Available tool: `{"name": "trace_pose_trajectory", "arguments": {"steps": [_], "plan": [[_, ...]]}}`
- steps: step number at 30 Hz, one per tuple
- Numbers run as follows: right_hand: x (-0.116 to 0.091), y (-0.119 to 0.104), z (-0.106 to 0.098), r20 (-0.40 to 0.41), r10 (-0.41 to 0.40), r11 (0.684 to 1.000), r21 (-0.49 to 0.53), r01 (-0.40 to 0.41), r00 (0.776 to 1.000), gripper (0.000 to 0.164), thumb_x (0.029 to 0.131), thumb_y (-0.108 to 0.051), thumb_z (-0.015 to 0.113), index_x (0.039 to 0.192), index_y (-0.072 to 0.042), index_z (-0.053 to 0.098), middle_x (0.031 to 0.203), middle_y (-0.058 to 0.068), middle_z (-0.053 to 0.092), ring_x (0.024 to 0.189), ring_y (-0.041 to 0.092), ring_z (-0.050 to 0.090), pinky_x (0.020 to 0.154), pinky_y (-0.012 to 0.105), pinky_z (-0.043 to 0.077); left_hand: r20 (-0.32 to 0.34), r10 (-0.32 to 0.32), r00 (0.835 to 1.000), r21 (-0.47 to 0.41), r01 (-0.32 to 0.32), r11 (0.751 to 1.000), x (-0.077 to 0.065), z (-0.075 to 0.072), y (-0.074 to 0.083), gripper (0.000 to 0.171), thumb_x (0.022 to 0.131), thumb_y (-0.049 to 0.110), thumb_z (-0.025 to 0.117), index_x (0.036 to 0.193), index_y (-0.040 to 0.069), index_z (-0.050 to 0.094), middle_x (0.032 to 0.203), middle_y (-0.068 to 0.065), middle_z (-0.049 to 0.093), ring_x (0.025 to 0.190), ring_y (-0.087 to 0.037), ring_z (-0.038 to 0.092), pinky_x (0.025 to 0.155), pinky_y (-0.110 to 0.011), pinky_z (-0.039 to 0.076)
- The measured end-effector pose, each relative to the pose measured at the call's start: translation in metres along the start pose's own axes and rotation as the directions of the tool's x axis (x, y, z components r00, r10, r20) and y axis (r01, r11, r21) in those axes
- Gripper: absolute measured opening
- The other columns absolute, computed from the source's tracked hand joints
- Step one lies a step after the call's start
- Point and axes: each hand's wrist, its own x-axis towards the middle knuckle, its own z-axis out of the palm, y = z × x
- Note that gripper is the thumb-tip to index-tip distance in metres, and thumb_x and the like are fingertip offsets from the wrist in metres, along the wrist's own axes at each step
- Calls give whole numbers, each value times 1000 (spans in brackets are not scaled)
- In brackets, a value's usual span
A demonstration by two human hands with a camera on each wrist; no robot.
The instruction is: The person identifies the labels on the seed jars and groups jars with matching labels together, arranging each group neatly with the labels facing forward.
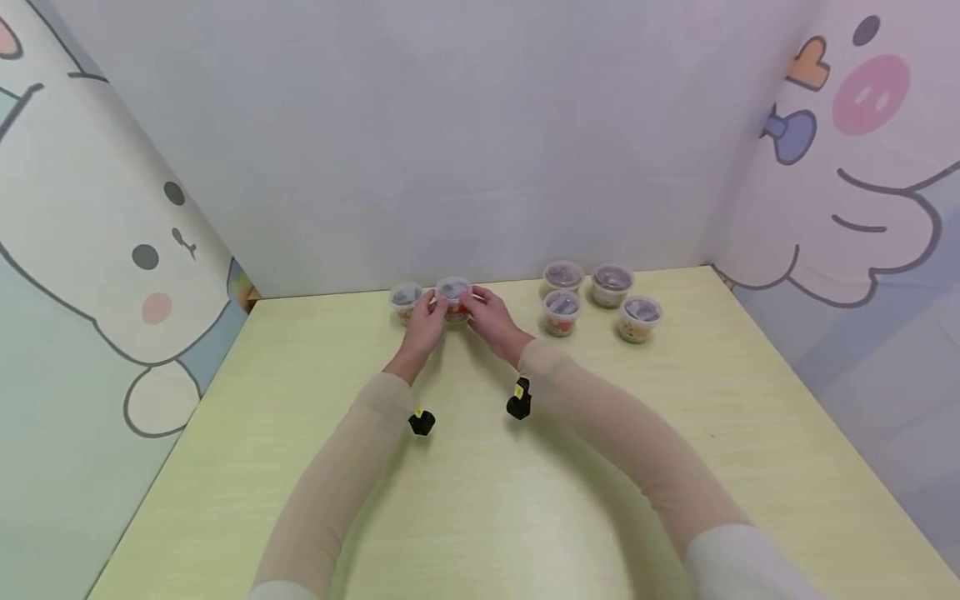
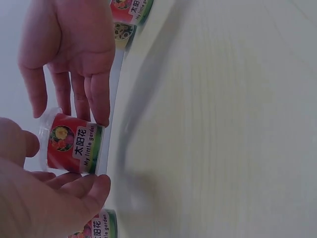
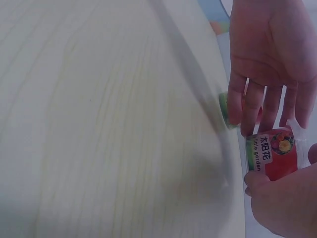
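Note:
Both hands hold a small clear-lidded cup (image 1: 454, 302) with a red label at the table's back edge. The left hand (image 1: 424, 325) grips its left side, and the right hand (image 1: 492, 321) has fingers and thumb at the right side. In the left wrist view the cup's label (image 2: 74, 144) shows a flower picture and the words "My little garden". Close beside the left hand stands another lidded cup (image 1: 405, 298). From the right wrist, the held cup (image 3: 282, 161) appears between the fingertips of the two hands.
To the right stand several similar lidded cups, including a red-labelled cup (image 1: 562, 312), an orange-toned cup (image 1: 639, 319) and a purple-lidded cup (image 1: 612, 285). A pale wooden table (image 1: 465, 500) lies under the arms. Behind it hangs a plain white backdrop (image 1: 450, 150).

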Motion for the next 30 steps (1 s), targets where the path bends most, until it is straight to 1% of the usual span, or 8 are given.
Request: {"name": "trace_pose_trajectory", "arguments": {"steps": [5,8,13,21,26,30], "plan": [[3,5,4,-17,-12,1000,-17,11,1000,56,106,-22,56,155,-5,37,152,19,47,136,27,48,112,45,40,31,-7,999,85,5,996,0,-1,-4,66,110,39,41,163,9,15,166,-13,23,151,-26,23,122,-42,21],[4,7,5,-20,-20,1000,-14,20,1000,55,107,-21,55,156,-6,36,152,19,46,137,27,48,112,45,40,49,-5,999,105,0,994,1,-2,-6,67,110,40,39,164,11,13,167,-11,20,152,-25,17,123,-43,18],[7,7,10,-12,-23,999,-26,22,1000,55,108,-23,54,157,-6,35,154,18,44,138,27,46,112,44,40,46,-2,999,137,-5,991,3,-7,-6,65,111,40,37,164,10,13,167,-11,19,153,-24,14,123,-42,15],[11,8,16,-15,-21,998,-56,20,1000,56,108,-22,53,157,-5,34,153,19,45,137,26,47,110,42,42,63,-14,998,136,6,991,7,-14,-7,64,111,37,38,164,12,11,167,-12,18,153,-24,14,123,-43,15],[15,11,16,-23,-16,999,-50,15,1000,57,107,-21,54,158,-4,32,154,20,43,138,26,47,110,40,42,75,22,997,153,-33,988,9,-15,-9,63,111,31,40,163,9,12,167,-13,19,153,-22,15,123,-41,16],[17,13,16,-34,-20,996,-82,17,999,57,107,-21,54,157,-4,33,154,20,43,138,26,47,110,39,43,77,42,996,183,-55,982,11,-15,-11,62,111,27,42,163,9,15,165,-13,24,152,-22,19,123,-42,18]]}}
